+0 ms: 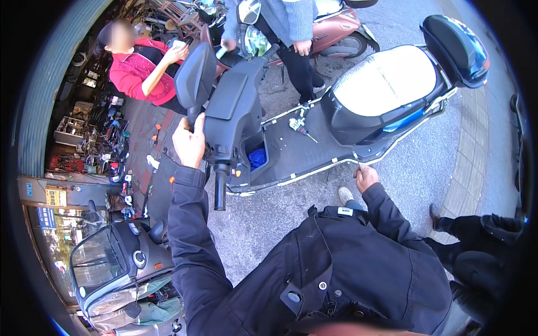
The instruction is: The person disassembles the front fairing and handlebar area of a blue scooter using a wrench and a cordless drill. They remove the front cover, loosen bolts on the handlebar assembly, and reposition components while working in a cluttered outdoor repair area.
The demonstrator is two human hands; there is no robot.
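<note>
My left hand is closed round the lower stem of the black side mirror, by the handlebar of a dark electric scooter. My right hand is closed on a thin metal tool, beside the near edge of the scooter's footboard; the tool's exact kind is too small to make out. A power drill with a long bit lies on the footboard. Something blue sits in the scooter's front pocket. Silvery-white sheeting covers the seat.
Across the scooter stands a person in a grey sweater, beside a pink scooter. Another person in a red jacket is at the upper left. Cluttered parts and tools line the shop. A small enclosed vehicle stands lower left; someone in dark clothes is at right.
</note>
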